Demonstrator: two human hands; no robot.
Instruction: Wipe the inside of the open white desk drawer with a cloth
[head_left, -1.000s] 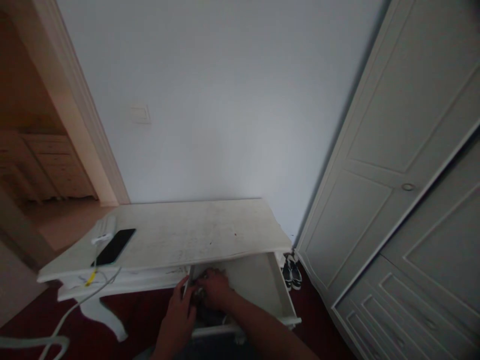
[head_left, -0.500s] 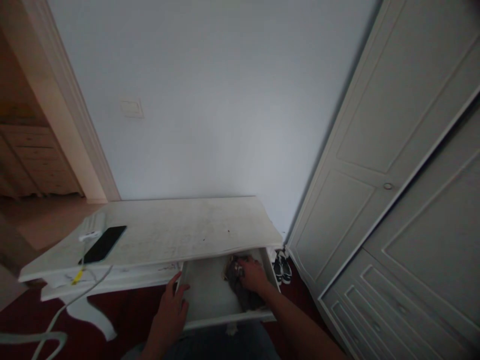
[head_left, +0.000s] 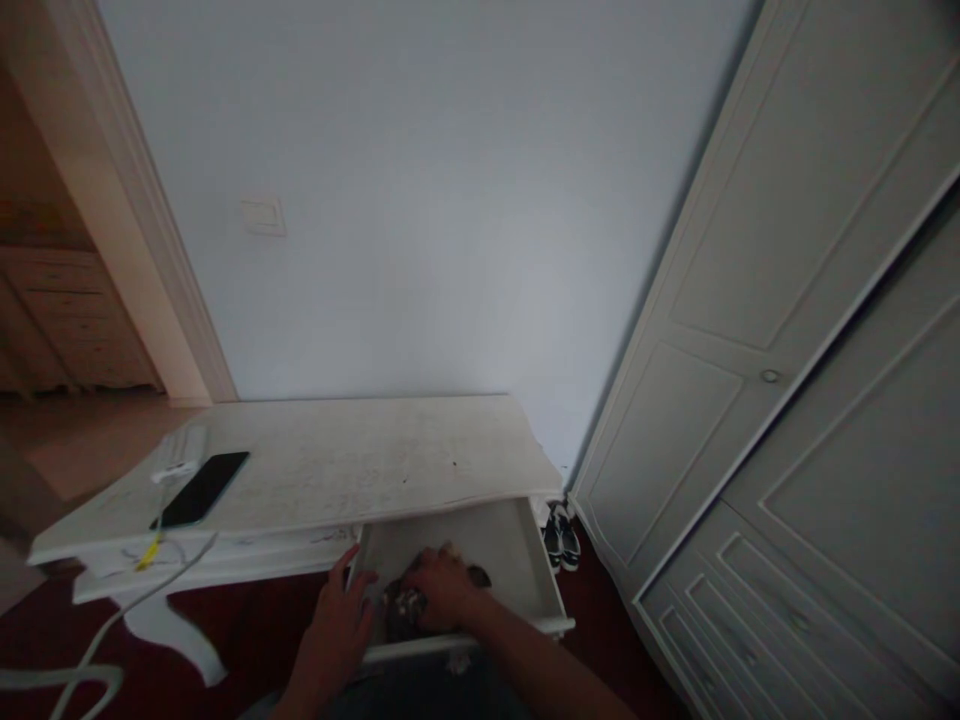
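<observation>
A white drawer (head_left: 510, 540) is pulled out from the right part of the white table. Inside it my right hand (head_left: 442, 590) presses on a crumpled dark cloth (head_left: 405, 610) with light spots, near the drawer's front left. The fingers of that hand curl over the cloth, though their tips are partly hidden. My left hand (head_left: 341, 610) rests by the drawer's left side, fingers apart and nothing in them. Whether it touches the drawer wall is hard to tell.
On the tabletop (head_left: 360, 450) lie a black phone (head_left: 202, 490) and a white power strip (head_left: 180, 455), whose cable (head_left: 135, 610) hangs off at the left. A pair of dark shoes (head_left: 562, 535) stands on the red floor beside a tall white wardrobe (head_left: 705, 380).
My right hand has moved the cloth from the drawer's right side to its front left. My left hand has hardly moved.
</observation>
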